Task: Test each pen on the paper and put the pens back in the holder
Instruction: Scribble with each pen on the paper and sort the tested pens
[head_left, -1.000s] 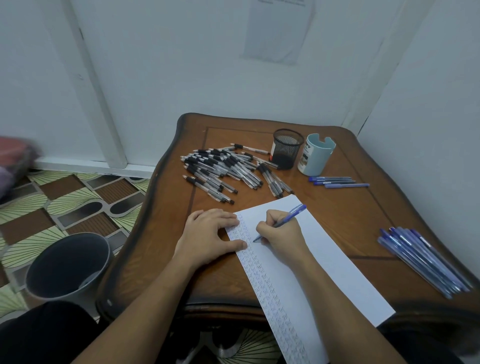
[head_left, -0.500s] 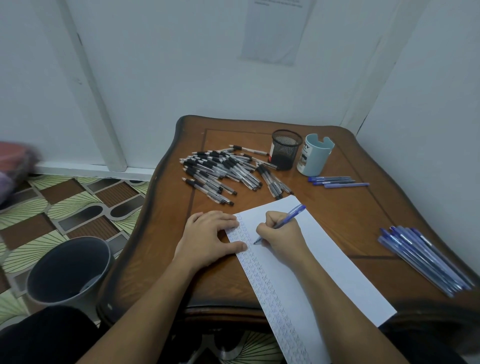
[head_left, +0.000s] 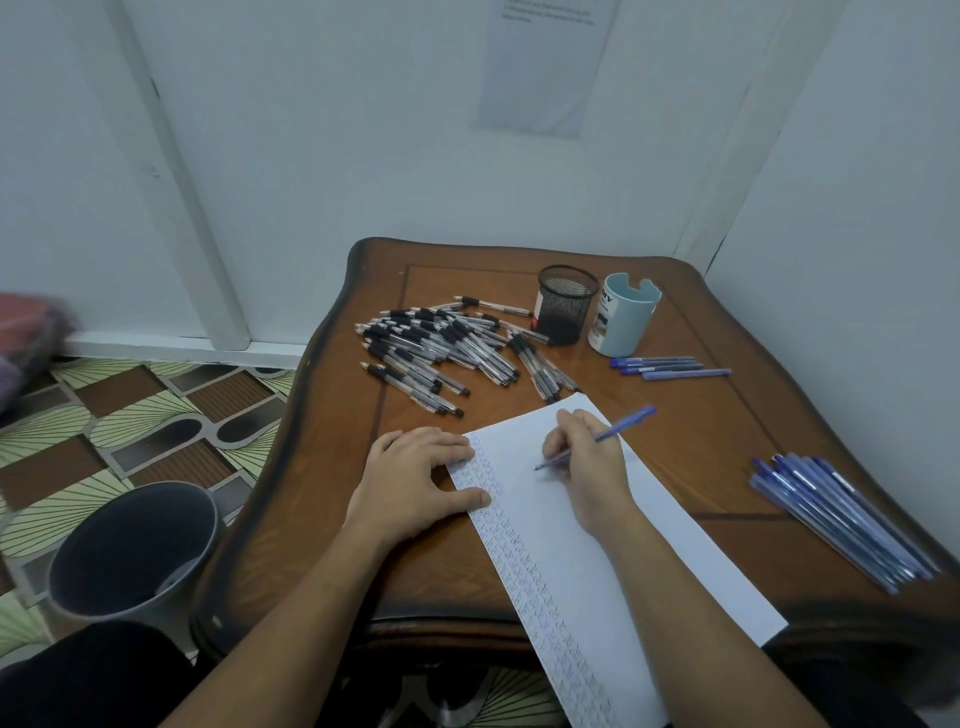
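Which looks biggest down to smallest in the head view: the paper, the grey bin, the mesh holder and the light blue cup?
Largest to smallest:
1. paper
2. grey bin
3. light blue cup and mesh holder: they stand side by side and look alike, so I won't rank them.

The paper (head_left: 597, 545) is lying at the table's (head_left: 701, 452) front. A pen pile (head_left: 441, 353) is lying behind it. A holder (head_left: 566, 306) and a cup (head_left: 623, 322) are standing right of the pile.
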